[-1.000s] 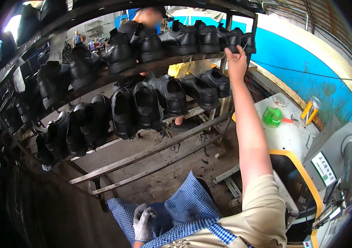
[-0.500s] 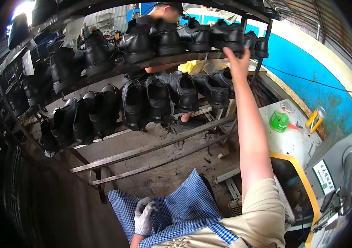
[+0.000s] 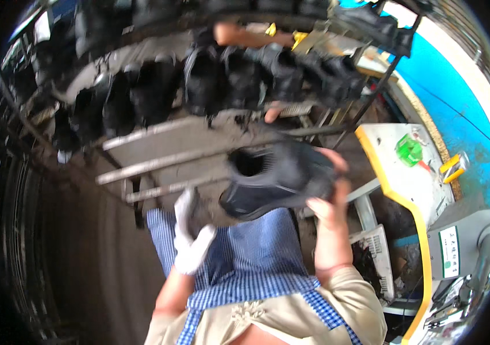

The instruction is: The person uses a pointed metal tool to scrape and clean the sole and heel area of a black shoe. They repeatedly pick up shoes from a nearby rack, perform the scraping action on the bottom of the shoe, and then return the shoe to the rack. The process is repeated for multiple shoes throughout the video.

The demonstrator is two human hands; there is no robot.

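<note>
A rack stands behind. In front of it, the right hand grips a black shoe, maybe by its front. It seems passing time; the spread left hand should grab.

Tiered rack: black shoes in rows. White worktop: green container, yellow can.

Black shoe aloft, opening leftward
</note>
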